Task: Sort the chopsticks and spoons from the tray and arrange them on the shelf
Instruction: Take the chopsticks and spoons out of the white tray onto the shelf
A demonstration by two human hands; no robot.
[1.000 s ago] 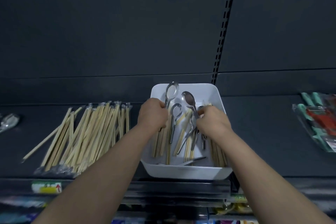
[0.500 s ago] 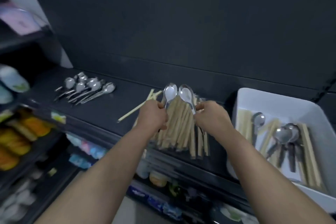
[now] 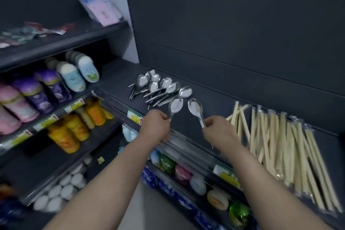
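My left hand grips the handle of a metal spoon, its bowl pointing up and away. My right hand holds a second metal spoon the same way. Both spoons hover over the dark shelf, just in front of a group of several spoons lying there. To the right, a row of wrapped wooden chopsticks lies on the same shelf. The tray is out of view.
A side shelving unit on the left holds pastel bottles, orange bottles and white tubs. Below the shelf edge with price tags sit colourful round containers. A dark back panel rises behind.
I have turned left from the tray. Both hands carried their spoons from over the tray, past the chopstick row, to just in front of the spoon group.
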